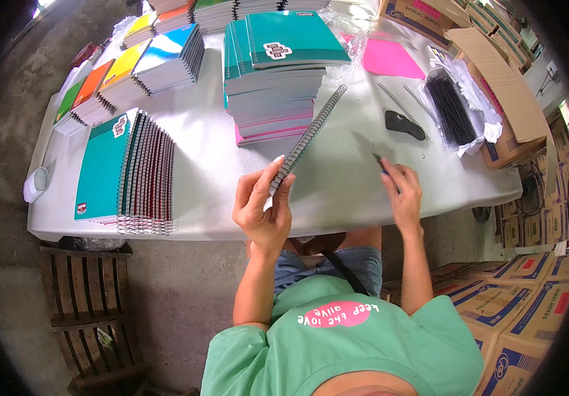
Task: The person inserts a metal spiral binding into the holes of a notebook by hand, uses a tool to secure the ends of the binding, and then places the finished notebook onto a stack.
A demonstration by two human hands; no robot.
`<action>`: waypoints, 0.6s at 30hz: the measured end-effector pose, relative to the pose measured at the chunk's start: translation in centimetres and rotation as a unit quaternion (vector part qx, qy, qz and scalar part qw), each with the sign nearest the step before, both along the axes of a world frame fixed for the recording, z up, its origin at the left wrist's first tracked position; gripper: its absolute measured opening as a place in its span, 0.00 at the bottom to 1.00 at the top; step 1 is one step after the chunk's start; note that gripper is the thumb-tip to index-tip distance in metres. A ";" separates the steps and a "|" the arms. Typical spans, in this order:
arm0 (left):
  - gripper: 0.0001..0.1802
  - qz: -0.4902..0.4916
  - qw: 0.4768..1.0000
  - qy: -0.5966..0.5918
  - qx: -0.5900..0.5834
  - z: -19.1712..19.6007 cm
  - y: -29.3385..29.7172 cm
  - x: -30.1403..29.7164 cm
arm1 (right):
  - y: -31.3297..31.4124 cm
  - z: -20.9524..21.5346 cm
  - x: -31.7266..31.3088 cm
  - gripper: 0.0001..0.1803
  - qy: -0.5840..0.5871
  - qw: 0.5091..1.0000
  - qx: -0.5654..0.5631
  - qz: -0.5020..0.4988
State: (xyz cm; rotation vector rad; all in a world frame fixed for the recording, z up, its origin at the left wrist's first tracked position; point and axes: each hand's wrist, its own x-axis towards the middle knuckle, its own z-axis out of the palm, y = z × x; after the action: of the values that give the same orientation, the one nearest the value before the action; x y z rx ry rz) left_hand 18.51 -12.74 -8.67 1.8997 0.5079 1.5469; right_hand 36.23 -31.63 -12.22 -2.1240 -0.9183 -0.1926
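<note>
My left hand (262,201) is closed around one end of a spiral-bound notebook (308,135), which I see almost edge-on with its dark wire coil upward. A bit of white shows under my fingers; its cover is hidden. Over the table to the right, my right hand (404,195) grips a slim dark tool (380,162) whose tip points away from me; its exact kind is unclear. Beyond the held notebook rises a tall stack of teal notebooks (274,86) with pink sheets low in it. Left of my hand lies a row of teal coil-bound notebooks (103,168).
Loose wire coils (400,104) and a black pouch-like item (405,125) lie at right. Near them are a pink sheet (393,58), a bundle of black coils (450,109) and an open carton (502,86). Colourful notebooks (125,69) stand far left. A wooden slatted chair (93,317) is below.
</note>
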 end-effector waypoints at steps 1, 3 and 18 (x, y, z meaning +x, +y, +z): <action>0.18 0.013 1.000 -0.011 0.019 -0.6 0.2 -0.1 | 1.8 2.0 -2.3 0.17 -0.019 0.999 0.035 0.032; 0.21 0.022 0.999 -0.015 0.031 0.0 0.0 0.3 | 3.2 6.2 -6.4 0.19 -0.057 0.989 0.053 0.122; 0.30 0.025 0.997 -0.010 0.069 0.5 -0.9 0.5 | 5.1 8.1 -9.6 0.20 -0.169 0.971 0.040 0.165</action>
State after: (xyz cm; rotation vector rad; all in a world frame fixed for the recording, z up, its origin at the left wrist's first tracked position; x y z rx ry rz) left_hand 19.00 -13.64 -8.19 1.9869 0.4539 1.6705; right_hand 26.66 -26.48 -4.14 -1.8599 -1.4229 -0.4226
